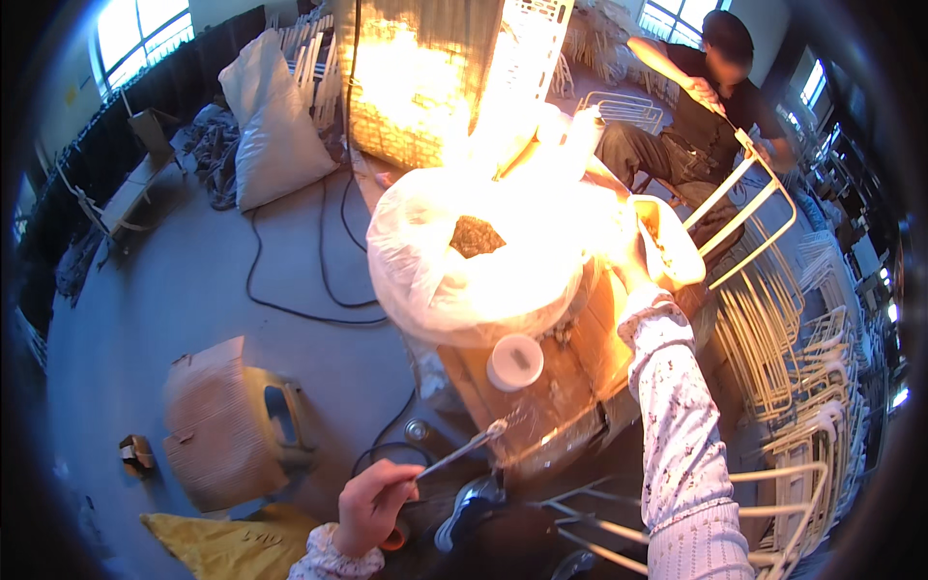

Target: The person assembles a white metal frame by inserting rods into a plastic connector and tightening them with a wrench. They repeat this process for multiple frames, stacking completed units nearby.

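Observation:
My left hand (373, 504), at the lower middle, grips a thin metal rod (460, 449) whose far end lies near the cardboard box. On the box (565, 362) stands a small white cup (515, 362) with something grey in it. Behind the cup is a round container (413, 254) lined with white plastic, with dark material in its middle; glare washes out much of it. At the right my right hand (627, 250) reaches to the side of a pale open container (674, 243). Glare partly hides its fingers, so its hold cannot be made out.
A seated co-worker (696, 116) handles a white metal wire frame (754, 196). Stacked white frames (761, 341) line the right side. Black cables (290, 312) cross the floor. A chair with cardboard (217, 428), a yellow sack (232, 540) and a full white sack (275, 130) stand or lie left.

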{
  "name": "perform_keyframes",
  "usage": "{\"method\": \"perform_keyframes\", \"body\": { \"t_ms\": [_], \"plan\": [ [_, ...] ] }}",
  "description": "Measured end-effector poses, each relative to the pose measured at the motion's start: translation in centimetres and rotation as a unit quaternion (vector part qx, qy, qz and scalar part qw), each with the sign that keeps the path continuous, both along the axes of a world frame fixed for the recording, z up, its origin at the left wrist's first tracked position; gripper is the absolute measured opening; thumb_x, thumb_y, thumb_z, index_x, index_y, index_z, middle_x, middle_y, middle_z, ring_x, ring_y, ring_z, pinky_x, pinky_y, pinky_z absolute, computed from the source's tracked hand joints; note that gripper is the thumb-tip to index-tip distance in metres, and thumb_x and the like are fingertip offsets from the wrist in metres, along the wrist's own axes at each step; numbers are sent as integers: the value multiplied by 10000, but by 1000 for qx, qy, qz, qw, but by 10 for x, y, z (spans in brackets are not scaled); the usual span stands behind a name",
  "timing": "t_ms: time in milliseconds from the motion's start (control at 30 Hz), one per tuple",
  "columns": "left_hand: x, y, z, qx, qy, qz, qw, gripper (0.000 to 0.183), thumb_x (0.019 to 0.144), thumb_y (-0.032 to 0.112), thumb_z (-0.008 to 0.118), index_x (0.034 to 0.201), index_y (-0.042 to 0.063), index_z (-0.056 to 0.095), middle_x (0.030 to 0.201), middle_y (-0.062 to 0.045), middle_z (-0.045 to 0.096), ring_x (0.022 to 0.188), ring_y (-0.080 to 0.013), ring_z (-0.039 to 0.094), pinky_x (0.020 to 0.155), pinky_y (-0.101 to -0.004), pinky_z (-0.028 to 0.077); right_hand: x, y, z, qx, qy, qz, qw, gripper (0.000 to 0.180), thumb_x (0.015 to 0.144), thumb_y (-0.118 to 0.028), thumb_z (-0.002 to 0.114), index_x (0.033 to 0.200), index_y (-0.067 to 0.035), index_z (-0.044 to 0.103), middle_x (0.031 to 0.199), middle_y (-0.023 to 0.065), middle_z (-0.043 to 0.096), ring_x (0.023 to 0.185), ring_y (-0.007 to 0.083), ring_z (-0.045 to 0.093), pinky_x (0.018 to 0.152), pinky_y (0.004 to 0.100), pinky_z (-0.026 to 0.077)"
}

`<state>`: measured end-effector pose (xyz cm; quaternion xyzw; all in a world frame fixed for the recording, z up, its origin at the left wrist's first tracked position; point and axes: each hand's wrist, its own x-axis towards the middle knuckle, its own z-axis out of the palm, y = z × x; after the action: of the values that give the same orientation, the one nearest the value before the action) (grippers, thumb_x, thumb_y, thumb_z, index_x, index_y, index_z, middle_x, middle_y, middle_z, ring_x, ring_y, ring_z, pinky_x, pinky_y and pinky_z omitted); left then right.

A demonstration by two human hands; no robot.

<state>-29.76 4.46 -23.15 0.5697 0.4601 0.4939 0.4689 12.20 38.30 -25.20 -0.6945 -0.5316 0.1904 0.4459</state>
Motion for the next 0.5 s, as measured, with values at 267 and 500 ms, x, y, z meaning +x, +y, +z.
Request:
{"method": "perform_keyframes", "body": {
  "t_ms": [267,500],
  "plan": [
    [17,19,-23,-37,-33,-2,999,203,976,-37,556,1141,-18,673,831,-33,596,694,-86,516,616,-215,423,-5,70,7,-161,-432,148,875,215,980,-115,548,1154,-7,614,1131,184,684,981,320,698,825,437,570],
    [30,32,-24,-62,-47,-14,997,204,962,-58,551,1121,-25,673,830,-38,599,679,-79,505,602,-210,412,2,84,-10,-94,-467,121,871,252,928,-176,577,1113,-42,683,1152,188,684,1070,379,657,903,474,521]
  ]
}}
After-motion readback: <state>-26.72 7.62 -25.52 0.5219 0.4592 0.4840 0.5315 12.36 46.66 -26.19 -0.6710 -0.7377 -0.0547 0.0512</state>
